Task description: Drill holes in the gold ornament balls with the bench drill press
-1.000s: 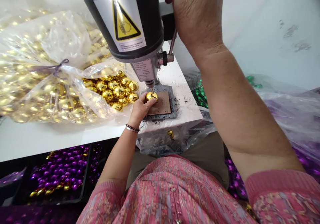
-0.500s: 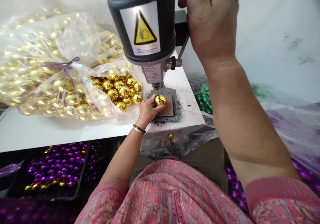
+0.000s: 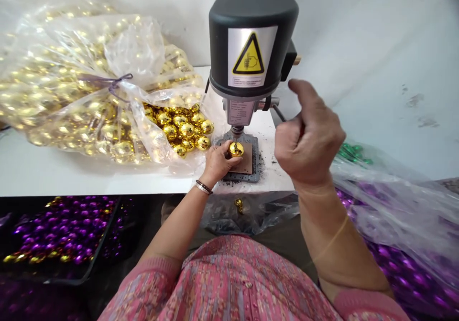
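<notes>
A shiny gold ball (image 3: 236, 149) sits on the small brown board on the drill press base, held between the thumb and fingers of my left hand (image 3: 218, 161). Directly over it is the chuck of the black-topped drill press (image 3: 254, 53), its bit reaching down to the top of the ball. My right hand (image 3: 310, 137) is curled around the end of the press's lever (image 3: 278, 112), with the index finger sticking out; the grip end is hidden inside the fist. Dark shavings lie around the grey base (image 3: 255, 170).
To the left, a tied clear plastic bag (image 3: 86, 91) of gold balls lies on the white table (image 3: 107, 185), its opening spilling several balls (image 3: 186, 130). Purple and gold balls (image 3: 68, 228) fill a black tray below. Purple balls under plastic (image 3: 405, 268) and green ones (image 3: 351, 153) are at right.
My right hand has come down with the lever, and the chuck and bit have lowered onto the ball. My left hand keeps hold of the ball. The camera view has shifted.
</notes>
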